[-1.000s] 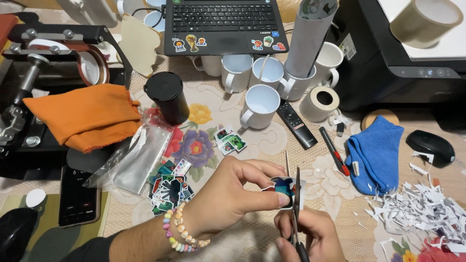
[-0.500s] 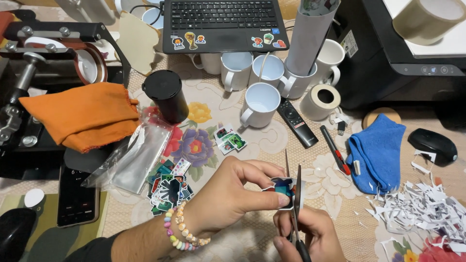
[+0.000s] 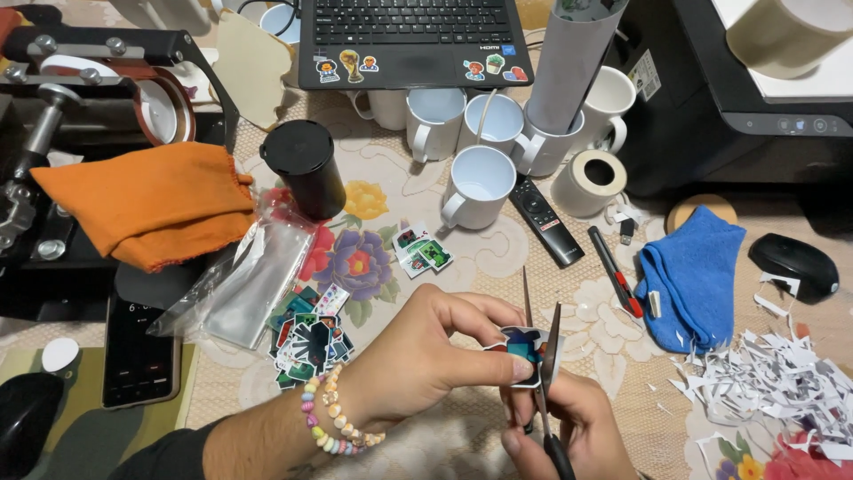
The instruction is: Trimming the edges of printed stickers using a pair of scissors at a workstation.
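My left hand (image 3: 426, 356), with a bead bracelet at the wrist, pinches a small colourful sticker cut-out (image 3: 520, 347) between thumb and fingers. My right hand (image 3: 569, 436) holds a pair of scissors (image 3: 542, 356) from below, blades parted and pointing up around the sticker's right edge. A pile of cut stickers (image 3: 306, 338) lies to the left of my left hand. Two more stickers (image 3: 419, 251) rest on the flowered tablecloth above it.
White mugs (image 3: 480, 182), a black cup (image 3: 304, 167), a tape roll (image 3: 591, 182), a remote (image 3: 544, 218), a utility knife (image 3: 615, 271), a blue cloth (image 3: 693, 271), paper scraps (image 3: 782, 382), a mouse (image 3: 793, 264), a laptop (image 3: 413, 40), an orange cloth (image 3: 151, 200), a phone (image 3: 135, 351), a plastic bag (image 3: 253, 276).
The scissor blades have opened wider around the sticker, and my left hand has turned the sticker slightly. Nothing else on the table has moved.
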